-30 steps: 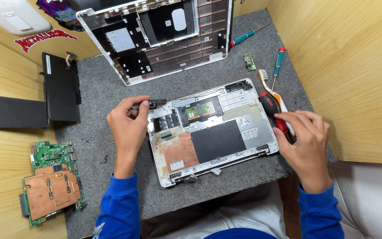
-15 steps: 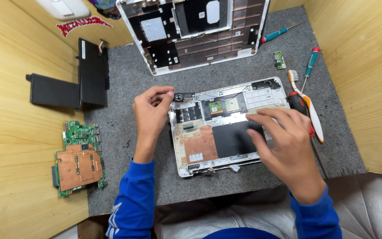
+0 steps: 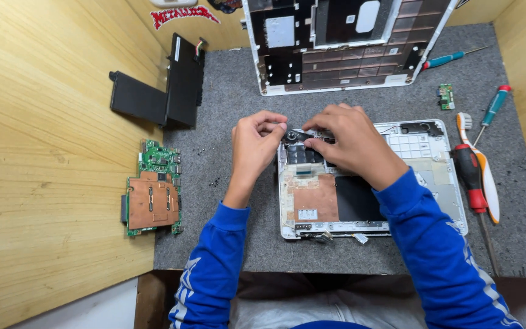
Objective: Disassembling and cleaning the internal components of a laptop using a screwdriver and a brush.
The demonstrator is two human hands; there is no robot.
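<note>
An opened white laptop base (image 3: pixel 433 201) lies on a grey felt mat (image 3: pixel 226 91), showing a copper shield and a black pad inside. My left hand (image 3: pixel 255 146) pinches a small black part (image 3: pixel 292 135) at the base's top left corner. My right hand (image 3: pixel 351 143) reaches across the base and grips the same black part from the right with its fingertips. Both blue sleeves cover my forearms.
A second white laptop shell (image 3: pixel 342 42) lies at the back. A black battery (image 3: pixel 165 91) sits at the mat's left edge, and a green circuit board (image 3: pixel 153 192) rests on the wooden bench. Screwdrivers (image 3: pixel 473 176), a toothbrush (image 3: pixel 479 164), a small board (image 3: pixel 445 95) and loose screws (image 3: pixel 202 149) lie around.
My right hand left the red-handled screwdriver at the right and moved across the base to the top left corner, joining my left hand on the black part.
</note>
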